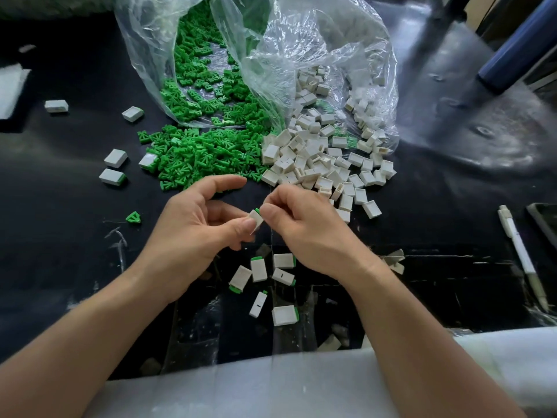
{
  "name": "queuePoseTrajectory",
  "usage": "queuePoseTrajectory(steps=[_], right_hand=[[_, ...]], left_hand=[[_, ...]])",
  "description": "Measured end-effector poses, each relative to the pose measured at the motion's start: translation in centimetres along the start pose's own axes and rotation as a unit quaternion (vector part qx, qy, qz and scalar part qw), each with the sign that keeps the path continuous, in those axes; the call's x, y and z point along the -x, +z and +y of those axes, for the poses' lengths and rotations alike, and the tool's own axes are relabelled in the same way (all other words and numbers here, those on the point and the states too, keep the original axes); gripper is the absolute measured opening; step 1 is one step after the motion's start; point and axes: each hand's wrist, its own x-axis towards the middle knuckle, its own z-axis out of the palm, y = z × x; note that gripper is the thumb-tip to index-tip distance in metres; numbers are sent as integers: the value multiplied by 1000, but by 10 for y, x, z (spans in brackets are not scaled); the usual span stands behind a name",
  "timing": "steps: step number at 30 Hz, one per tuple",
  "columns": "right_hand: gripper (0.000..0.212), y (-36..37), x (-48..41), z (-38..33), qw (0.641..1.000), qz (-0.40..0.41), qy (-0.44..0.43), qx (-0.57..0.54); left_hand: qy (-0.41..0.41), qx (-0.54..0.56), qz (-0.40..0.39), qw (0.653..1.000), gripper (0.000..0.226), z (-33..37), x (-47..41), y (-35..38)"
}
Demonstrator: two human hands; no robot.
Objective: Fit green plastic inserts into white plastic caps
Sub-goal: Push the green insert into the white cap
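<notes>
Between both hands sits one white cap (pixel 256 219) with a green insert (pixel 257 210) showing at its top end. My left hand (pixel 193 227) pinches the cap from the left with thumb and fingers. My right hand (pixel 301 227) pinches its upper right side, thumb by the green tip. Beyond the hands, a heap of green inserts (pixel 199 155) spills from a clear bag, and a heap of white caps (pixel 319 164) lies to its right. Several caps with green inserts fitted (pixel 259 270) lie on the black table below my hands.
Two clear plastic bags (pixel 271 55) lie open at the back. More fitted caps (pixel 114 167) sit at the left, and a single green insert (pixel 133 217) lies alone. A white pen (pixel 521 257) and a dark device (pixel 545 221) lie at the right. White foam sheet (pixel 301 384) covers the front edge.
</notes>
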Motion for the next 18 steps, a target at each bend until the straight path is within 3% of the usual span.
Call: queuePoseTrajectory(steps=[4, 6, 13, 18], right_hand=[[25, 2, 1, 0, 999, -23, 4, 27], [26, 3, 1, 0, 1000, -21, 3, 11], [17, -8, -6, 6, 988, 112, 26, -100], [11, -6, -4, 9, 991, 96, -3, -98]], left_hand=[[16, -68, -12, 997, 46, 2, 0, -2], [12, -52, -20, 998, 45, 4, 0, -3], [-6, 9, -14, 1000, 48, 2, 2, -2], [-8, -8, -16, 1000, 42, 1, 4, -3]])
